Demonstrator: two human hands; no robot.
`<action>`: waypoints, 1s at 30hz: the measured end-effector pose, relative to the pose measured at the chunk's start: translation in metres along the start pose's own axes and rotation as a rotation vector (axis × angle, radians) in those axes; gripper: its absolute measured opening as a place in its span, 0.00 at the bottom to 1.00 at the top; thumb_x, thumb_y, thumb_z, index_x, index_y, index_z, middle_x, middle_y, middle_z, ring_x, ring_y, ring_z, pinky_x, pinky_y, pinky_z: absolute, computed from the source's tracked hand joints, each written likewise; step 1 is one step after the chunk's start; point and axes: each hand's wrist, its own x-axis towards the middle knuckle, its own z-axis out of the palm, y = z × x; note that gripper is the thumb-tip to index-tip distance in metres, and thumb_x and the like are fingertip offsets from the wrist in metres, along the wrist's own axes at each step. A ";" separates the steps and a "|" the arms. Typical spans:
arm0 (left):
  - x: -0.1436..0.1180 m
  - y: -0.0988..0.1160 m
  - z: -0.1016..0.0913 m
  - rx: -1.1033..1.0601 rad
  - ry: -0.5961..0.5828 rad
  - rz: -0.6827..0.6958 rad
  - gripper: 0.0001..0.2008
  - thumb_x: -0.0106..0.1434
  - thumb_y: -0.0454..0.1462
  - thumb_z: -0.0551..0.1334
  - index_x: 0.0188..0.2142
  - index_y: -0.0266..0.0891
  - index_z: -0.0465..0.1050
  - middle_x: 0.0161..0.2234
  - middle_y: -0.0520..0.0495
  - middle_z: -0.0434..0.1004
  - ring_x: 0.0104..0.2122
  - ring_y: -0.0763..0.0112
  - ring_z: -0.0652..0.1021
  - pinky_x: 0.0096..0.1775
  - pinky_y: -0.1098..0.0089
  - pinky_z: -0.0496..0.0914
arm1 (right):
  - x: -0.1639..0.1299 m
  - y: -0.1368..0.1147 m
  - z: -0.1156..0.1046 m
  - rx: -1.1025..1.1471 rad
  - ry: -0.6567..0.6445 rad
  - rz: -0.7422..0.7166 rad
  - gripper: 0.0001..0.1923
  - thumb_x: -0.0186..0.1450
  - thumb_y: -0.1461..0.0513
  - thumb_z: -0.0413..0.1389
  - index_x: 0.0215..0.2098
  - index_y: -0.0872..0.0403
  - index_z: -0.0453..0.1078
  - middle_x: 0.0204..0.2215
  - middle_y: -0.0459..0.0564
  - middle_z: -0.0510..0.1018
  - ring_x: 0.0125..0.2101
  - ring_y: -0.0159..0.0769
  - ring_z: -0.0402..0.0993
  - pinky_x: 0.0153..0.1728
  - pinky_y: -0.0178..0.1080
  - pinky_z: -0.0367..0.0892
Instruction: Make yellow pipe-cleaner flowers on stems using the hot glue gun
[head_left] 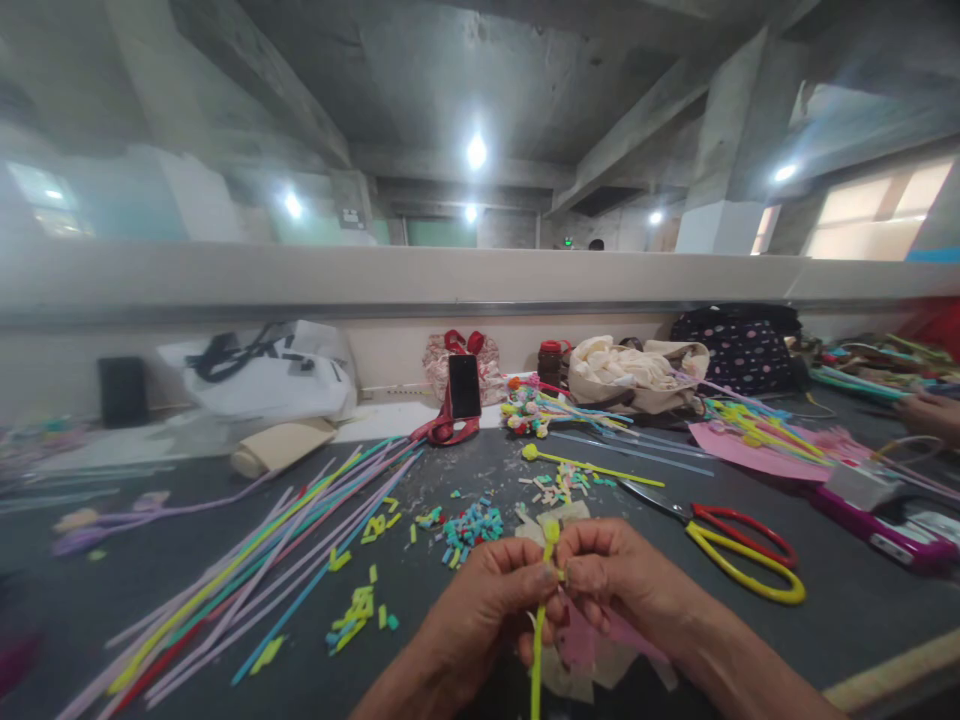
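Both hands meet low in the middle of the view, pinching one yellow pipe cleaner [538,640] that stands upright between them. My left hand [480,605] grips its stem just under the curled top end [551,530]. My right hand [607,580] pinches the same spot from the other side, fingertips touching the left ones. Pale paper scraps and a pink piece [577,645] lie under the hands. The stem runs down out of the frame.
A fan of long coloured pipe cleaners [285,550] lies at left, with cut bits [469,525] strewn in the middle. Red-and-yellow scissors [739,555] lie to the right. A phone [464,386], bags and finished stems stand at the back. Another person's hand [930,412] is at far right.
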 end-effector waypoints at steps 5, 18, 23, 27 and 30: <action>0.003 -0.002 0.000 -0.075 0.014 -0.017 0.10 0.47 0.38 0.64 0.20 0.33 0.67 0.16 0.52 0.69 0.12 0.82 0.66 0.13 0.82 0.56 | 0.002 0.003 0.002 -0.015 0.056 -0.037 0.10 0.51 0.60 0.59 0.23 0.59 0.67 0.16 0.44 0.72 0.12 0.23 0.62 0.14 0.26 0.55; 0.006 -0.005 -0.006 -0.157 0.058 -0.127 0.09 0.48 0.36 0.64 0.19 0.32 0.67 0.13 0.53 0.67 0.11 0.82 0.67 0.14 0.83 0.57 | -0.014 -0.012 0.008 -1.007 0.211 -0.459 0.05 0.59 0.67 0.50 0.26 0.55 0.66 0.23 0.44 0.69 0.25 0.30 0.64 0.27 0.32 0.58; 0.004 -0.002 -0.003 -0.056 0.062 -0.147 0.10 0.47 0.39 0.63 0.22 0.32 0.69 0.12 0.53 0.68 0.09 0.82 0.64 0.11 0.83 0.52 | -0.018 -0.022 -0.008 -0.954 0.232 -0.429 0.07 0.61 0.65 0.48 0.26 0.55 0.65 0.23 0.43 0.67 0.25 0.29 0.63 0.26 0.31 0.58; 0.003 -0.001 -0.002 0.025 0.061 -0.161 0.09 0.48 0.38 0.61 0.22 0.32 0.70 0.10 0.53 0.65 0.07 0.83 0.61 0.10 0.83 0.50 | -0.022 -0.030 -0.021 -0.894 0.270 -0.381 0.06 0.60 0.64 0.49 0.27 0.55 0.65 0.23 0.43 0.67 0.23 0.29 0.62 0.24 0.30 0.59; 0.002 0.000 -0.002 0.089 0.041 -0.202 0.08 0.49 0.38 0.58 0.21 0.33 0.70 0.09 0.55 0.63 0.06 0.83 0.58 0.08 0.82 0.49 | -0.024 -0.035 -0.021 -0.918 0.251 -0.398 0.06 0.60 0.65 0.50 0.26 0.56 0.67 0.23 0.43 0.68 0.24 0.29 0.63 0.25 0.31 0.59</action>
